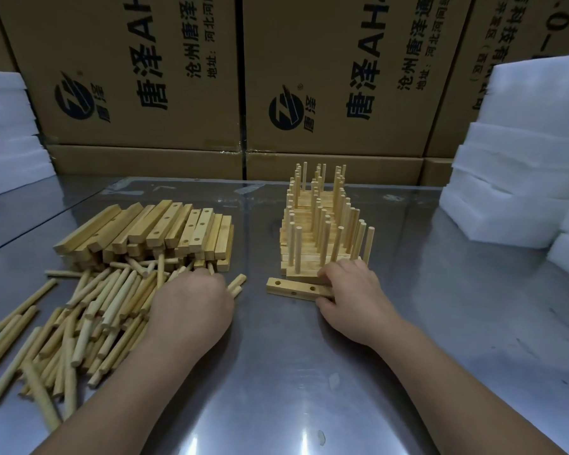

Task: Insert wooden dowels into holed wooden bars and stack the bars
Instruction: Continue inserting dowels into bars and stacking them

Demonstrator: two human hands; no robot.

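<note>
A loose holed wooden bar (291,288) lies flat on the metal table in front of the stack of finished bars (319,238), whose dowels stand upright. My right hand (355,297) grips the right end of that bar, thumb on the near side and fingers on the far side. My left hand (191,307) reaches into the heap of loose dowels (79,320) at the left, its fingers curled round a few dowels (237,285) whose ends stick out to the right. A pile of empty holed bars (158,231) lies behind the dowels.
Printed cardboard boxes (145,77) wall off the back of the metal table (293,372). White foam blocks are stacked at the right (519,165) and at the far left (7,133).
</note>
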